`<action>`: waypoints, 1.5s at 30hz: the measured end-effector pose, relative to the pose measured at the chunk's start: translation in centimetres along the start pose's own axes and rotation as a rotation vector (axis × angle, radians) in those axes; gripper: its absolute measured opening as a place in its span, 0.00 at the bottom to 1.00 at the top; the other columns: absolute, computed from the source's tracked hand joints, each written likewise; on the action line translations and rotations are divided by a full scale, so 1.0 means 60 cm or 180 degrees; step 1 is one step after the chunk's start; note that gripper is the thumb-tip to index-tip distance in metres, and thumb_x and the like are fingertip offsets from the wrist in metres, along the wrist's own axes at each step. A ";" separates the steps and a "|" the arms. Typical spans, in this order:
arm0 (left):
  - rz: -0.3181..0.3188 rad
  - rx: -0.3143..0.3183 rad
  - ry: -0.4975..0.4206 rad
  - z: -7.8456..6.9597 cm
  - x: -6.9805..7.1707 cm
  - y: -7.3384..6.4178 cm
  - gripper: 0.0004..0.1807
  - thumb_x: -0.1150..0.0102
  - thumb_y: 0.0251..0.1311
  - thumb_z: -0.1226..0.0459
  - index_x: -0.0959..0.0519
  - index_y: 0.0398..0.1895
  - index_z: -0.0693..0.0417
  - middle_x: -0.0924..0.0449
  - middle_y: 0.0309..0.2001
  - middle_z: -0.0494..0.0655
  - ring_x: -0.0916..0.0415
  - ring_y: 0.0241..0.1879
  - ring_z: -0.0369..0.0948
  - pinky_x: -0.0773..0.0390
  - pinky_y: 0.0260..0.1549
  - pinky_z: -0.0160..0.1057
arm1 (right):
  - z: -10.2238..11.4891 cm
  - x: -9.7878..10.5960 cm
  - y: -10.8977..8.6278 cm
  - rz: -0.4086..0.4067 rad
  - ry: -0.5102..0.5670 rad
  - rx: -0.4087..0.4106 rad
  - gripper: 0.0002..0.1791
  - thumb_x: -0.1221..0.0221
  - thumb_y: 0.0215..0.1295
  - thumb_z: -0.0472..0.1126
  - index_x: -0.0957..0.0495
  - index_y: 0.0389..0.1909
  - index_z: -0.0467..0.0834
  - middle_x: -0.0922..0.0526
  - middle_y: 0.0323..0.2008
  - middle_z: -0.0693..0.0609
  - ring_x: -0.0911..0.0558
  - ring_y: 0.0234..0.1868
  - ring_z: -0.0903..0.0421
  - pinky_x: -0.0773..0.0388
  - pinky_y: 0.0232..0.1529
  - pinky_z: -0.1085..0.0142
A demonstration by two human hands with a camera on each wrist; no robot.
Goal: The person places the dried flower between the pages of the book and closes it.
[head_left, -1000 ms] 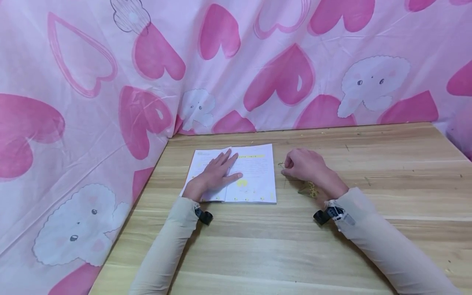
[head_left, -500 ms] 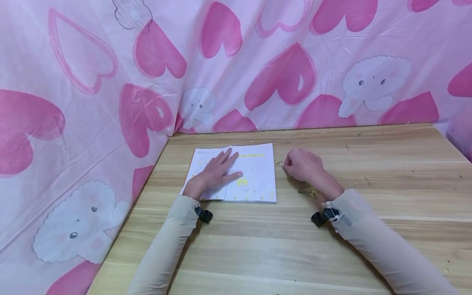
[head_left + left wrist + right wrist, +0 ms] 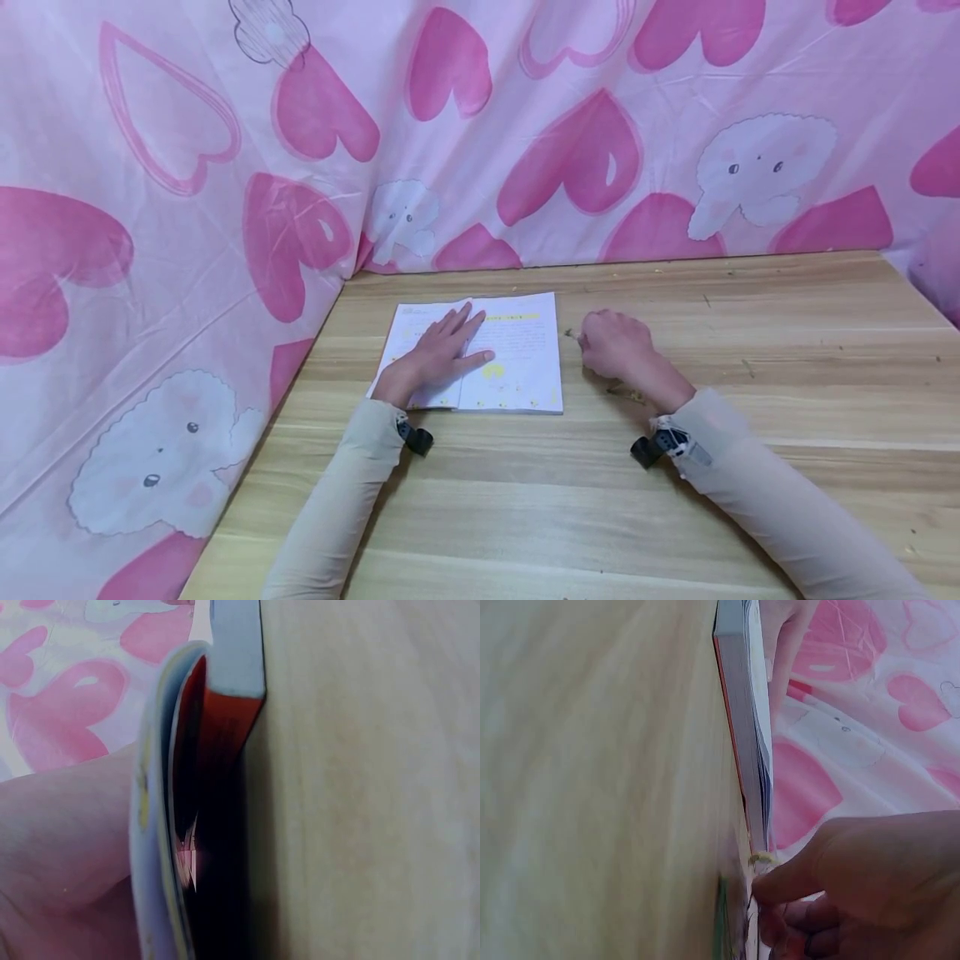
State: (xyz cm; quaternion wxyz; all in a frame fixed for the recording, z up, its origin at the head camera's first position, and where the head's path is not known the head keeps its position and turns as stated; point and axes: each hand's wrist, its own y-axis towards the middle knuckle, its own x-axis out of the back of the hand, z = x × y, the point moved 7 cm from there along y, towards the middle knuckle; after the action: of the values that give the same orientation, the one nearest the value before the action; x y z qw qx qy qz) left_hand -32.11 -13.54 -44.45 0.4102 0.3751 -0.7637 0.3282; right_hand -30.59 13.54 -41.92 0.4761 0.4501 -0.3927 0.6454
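Observation:
An open book [image 3: 517, 350] with white pages and yellow print lies on the table. My left hand [image 3: 438, 354] rests flat across its left page and centre fold, fingers spread. In the left wrist view, the book's left-hand pages [image 3: 154, 825] arch up over an orange spine. Just right of the book, my right hand [image 3: 617, 343] pinches a small dried sprig [image 3: 572, 333] between thumb and curled fingers. Its pale yellow tip [image 3: 762, 859] pokes out past the fingertips in the right wrist view. Another dried sprig [image 3: 626, 392] lies under the right wrist, partly hidden by it.
The wooden table [image 3: 480, 500] meets a pink heart-patterned cloth [image 3: 570, 158] at the back and left. Small plant bits [image 3: 746, 367] are scattered over the table's right side and back edge. A black camera [image 3: 647, 451] is strapped at the right wrist.
My right hand has shifted a little, its knuckles turning over and its fingers closing in at the small sprig. The left hand and the book have stayed in place.

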 end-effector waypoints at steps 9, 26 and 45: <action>0.0015 0.0049 0.0051 0.011 -0.005 0.008 0.50 0.53 0.75 0.31 0.60 0.91 0.34 0.74 0.91 0.41 0.75 0.90 0.52 0.69 0.86 0.62 | -0.001 0.023 -0.002 -0.0282 0.0622 0.0081 0.09 0.47 0.74 0.40 0.20 0.36 0.44 0.20 0.38 0.46 0.22 0.36 0.49 0.25 0.32 0.59; 0.0008 0.0088 0.0117 -0.006 0.003 -0.006 0.48 0.51 0.78 0.36 0.57 0.91 0.39 0.70 0.91 0.46 0.71 0.90 0.54 0.66 0.87 0.61 | 0.087 -0.005 0.015 -0.0232 0.1110 0.0425 0.08 0.42 0.75 0.42 0.18 0.38 0.42 0.18 0.35 0.47 0.22 0.35 0.52 0.27 0.37 0.62; -0.0005 0.0028 0.0158 0.001 0.000 -0.003 0.48 0.54 0.79 0.35 0.60 0.91 0.38 0.73 0.91 0.47 0.73 0.90 0.54 0.67 0.86 0.62 | 0.093 -0.028 0.043 0.0196 0.1444 0.0659 0.12 0.41 0.77 0.37 0.09 0.50 0.42 0.10 0.48 0.46 0.19 0.43 0.52 0.22 0.47 0.61</action>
State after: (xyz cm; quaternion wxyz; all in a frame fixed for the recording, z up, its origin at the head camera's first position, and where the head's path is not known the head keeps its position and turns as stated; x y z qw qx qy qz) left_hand -32.00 -13.69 -44.43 0.4276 0.3693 -0.7516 0.3405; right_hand -31.72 7.25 -42.15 0.4836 0.3279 -0.2212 0.7809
